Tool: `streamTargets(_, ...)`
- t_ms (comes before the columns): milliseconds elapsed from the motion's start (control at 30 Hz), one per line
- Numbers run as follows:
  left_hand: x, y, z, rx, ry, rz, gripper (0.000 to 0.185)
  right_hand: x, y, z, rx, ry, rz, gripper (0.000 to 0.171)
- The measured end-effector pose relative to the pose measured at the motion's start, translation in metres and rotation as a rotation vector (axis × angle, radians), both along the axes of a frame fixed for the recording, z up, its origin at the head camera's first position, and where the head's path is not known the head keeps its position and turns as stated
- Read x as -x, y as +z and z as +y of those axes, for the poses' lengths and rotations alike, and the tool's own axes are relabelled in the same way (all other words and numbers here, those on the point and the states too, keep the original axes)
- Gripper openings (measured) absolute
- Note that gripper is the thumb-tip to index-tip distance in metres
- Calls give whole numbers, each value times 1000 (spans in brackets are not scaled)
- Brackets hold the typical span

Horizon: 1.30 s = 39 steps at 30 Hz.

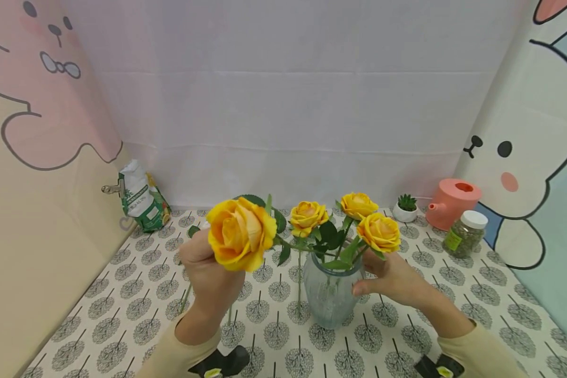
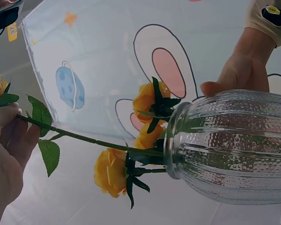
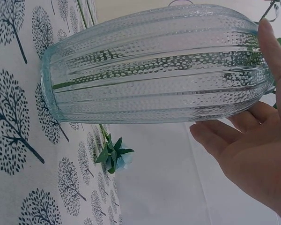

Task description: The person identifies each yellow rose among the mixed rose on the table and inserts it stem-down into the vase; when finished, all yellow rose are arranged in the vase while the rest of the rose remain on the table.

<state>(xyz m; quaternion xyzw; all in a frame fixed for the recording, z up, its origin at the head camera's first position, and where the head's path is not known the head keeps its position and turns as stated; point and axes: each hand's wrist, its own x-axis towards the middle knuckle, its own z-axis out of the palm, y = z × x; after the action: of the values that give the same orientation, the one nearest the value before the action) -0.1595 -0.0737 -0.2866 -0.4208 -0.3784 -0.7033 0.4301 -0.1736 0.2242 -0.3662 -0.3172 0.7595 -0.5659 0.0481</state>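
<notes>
A large yellow rose (image 1: 241, 233) is pinched in my left hand (image 1: 214, 275), close below its bloom. Its green stem (image 2: 89, 138) slants across into the mouth of the ribbed clear glass vase (image 1: 328, 299). My right hand (image 1: 397, 281) steadies this vase near the rim, thumb on the near side and fingers behind it. Three other yellow roses, among them a front bloom (image 1: 379, 232), stand in the vase and lean outward over its rim. Stems show blurred through the textured glass (image 3: 150, 65). The left fingertips are hidden behind the bloom in the head view.
A pale blue flower (image 3: 117, 157) lies on the patterned cloth (image 3: 9, 117) beyond the vase. Along the back right are a small potted succulent (image 1: 406, 208), a coral watering can (image 1: 452, 203) and a white-lidded jar (image 1: 465, 234). A clipped bag (image 1: 143, 197) stands at back left.
</notes>
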Motion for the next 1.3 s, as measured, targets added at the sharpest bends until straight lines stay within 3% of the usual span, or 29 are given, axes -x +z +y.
streamTargets(167, 3, -1, 3, 93, 6, -95, 10, 0, 0, -1, -1, -1, 12, 107)
streamTargets(400, 17, -7, 7, 184, -197, -244, 26, -3, 1, -2, -20, -28, -10, 109)
streamTargets(633, 33, -12, 9, 202, -265, -417, 41, -1, 2, -2, -43, -57, 30, 96)
streamTargets(833, 43, -18, 13, 195, -402, -503, 36, 1, 2, 0, -96, -77, 98, 83)
streamTargets(967, 48, -21, 15, 187, -490, -550, 23, 1, 2, -1, -108, -90, 99, 75)
streamTargets(1133, 52, -24, 15, 187, -530, -582, 12, 0, 2, -1, -83, -94, 50, 74)
streamTargets(1300, 51, -26, 18, 198, -558, -628, 22, -4, 2, 1, -100, -87, -13, 79)
